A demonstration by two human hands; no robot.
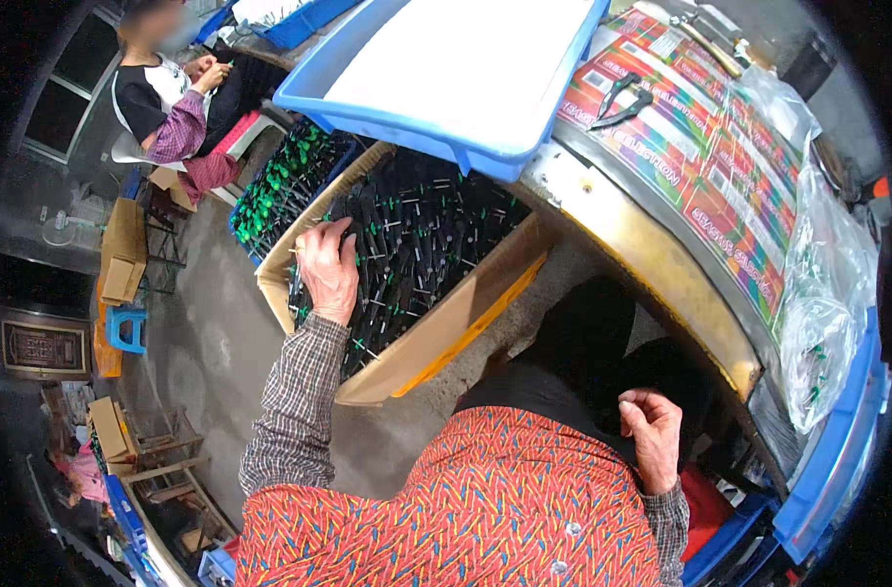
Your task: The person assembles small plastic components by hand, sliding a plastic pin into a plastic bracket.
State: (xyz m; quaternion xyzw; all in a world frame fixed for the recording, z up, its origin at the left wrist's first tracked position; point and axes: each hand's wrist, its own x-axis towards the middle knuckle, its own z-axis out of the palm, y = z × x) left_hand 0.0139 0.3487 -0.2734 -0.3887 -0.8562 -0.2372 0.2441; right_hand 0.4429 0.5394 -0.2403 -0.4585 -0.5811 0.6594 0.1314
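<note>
My left hand (328, 271) reaches over the near-left side of a cardboard box (426, 357) filled with slim black pieces (407, 235) with green and silvery parts. Its fingers bend down toward the pile, with a gap between thumb and forefinger; I see nothing held there. Close to my lap, my right hand (653, 435) is closed, its fingers curled in and the thumb against them. Whatever the right fingers may hold is hidden. What exactly the black pieces are, I cannot make out.
A blue tray (377, 122) with a white inside overhangs the box's far edge. Beyond the box's left side stands a crate of green-topped pieces (279, 186). On the right, a table with a printed red covering (681, 147) carries black-handled cutters (622, 103). Another person (167, 103) sits far left.
</note>
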